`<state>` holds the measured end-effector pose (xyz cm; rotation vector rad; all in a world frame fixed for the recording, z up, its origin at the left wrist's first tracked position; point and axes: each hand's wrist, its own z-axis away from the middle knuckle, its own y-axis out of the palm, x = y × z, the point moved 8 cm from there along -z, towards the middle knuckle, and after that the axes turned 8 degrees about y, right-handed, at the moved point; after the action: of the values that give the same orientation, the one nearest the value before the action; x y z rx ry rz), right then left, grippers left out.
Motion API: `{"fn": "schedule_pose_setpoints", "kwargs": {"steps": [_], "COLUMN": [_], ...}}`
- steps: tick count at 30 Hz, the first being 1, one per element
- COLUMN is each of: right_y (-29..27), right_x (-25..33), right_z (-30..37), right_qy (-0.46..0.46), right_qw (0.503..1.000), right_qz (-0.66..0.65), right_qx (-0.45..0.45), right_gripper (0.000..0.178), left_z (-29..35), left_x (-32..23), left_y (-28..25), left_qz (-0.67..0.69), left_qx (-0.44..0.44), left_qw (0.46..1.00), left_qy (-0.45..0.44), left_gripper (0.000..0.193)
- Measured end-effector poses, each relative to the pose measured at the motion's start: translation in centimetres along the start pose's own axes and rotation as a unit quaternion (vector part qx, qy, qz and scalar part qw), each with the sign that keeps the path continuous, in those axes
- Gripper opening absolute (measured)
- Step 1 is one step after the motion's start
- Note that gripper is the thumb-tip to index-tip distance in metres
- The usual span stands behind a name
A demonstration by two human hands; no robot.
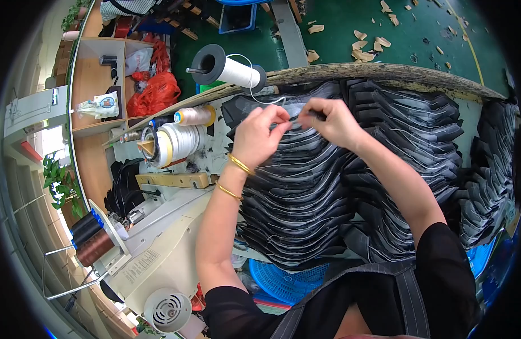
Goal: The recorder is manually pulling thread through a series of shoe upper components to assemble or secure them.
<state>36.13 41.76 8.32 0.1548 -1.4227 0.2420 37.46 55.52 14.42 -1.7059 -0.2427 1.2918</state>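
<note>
My left hand point(256, 134), with two gold bangles on its wrist, is closed in a pinch on a white cord point(271, 102). That cord loops down from a large white spool point(238, 70) with black flanges at the far edge of the table. Close to its fingertips, my right hand point(332, 123) is closed around a small dark thing point(317, 114) whose kind I cannot make out. Beneath both hands lies a long overlapping row of black, curved fabric pieces point(297, 186) with pale edges. A similar row of black pieces point(407, 135) lies to the right.
Thread cones point(181, 141) stand on the left, beside a beige sewing machine point(158, 254). Dark and brown thread spools point(93, 240) sit on its rack. A blue basket point(288, 279) is near my apron. Red plastic bags point(156, 96) fill a shelf; scraps point(362, 51) litter the green floor.
</note>
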Motion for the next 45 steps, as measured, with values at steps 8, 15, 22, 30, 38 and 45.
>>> {"fn": "schedule_pose_setpoints", "kwargs": {"steps": [8,15,22,30,38,45], "right_y": [-5.4,-4.2,-3.7,-3.4,-3.5,-3.8], "right_x": [-5.2,-6.6,-7.6,-7.4,-7.8,-7.0], "right_z": [-3.0,-4.0,-4.5,-4.4,-4.5,-3.8], "right_qy": [0.091,0.136,0.136,0.12,0.118,0.114], "right_qw": [0.955,0.933,0.925,0.912,0.911,0.895], "right_qz": [0.24,0.298,0.321,0.354,0.359,0.381], "right_qx": [-0.15,-0.149,-0.154,-0.171,-0.168,-0.201], "right_gripper": [0.022,0.019,0.018,0.022,0.02,0.034], "left_z": [0.9,0.5,-1.3,-0.9,-1.0,-1.2], "left_x": [4.9,5.1,5.8,5.5,5.2,5.8], "left_y": [-2.7,-1.8,-1.1,-0.2,-1.2,1.7], "left_qz": [-0.249,-0.325,-0.382,-0.438,-0.403,-0.496], "left_qx": [-0.002,-0.056,-0.075,-0.107,-0.1,-0.076], "left_qw": [0.969,0.943,0.921,0.889,0.909,0.862], "left_qy": [0.004,0.046,0.033,0.074,0.04,0.075], "left_gripper": [0.008,0.007,0.007,0.006,0.005,0.009]}}
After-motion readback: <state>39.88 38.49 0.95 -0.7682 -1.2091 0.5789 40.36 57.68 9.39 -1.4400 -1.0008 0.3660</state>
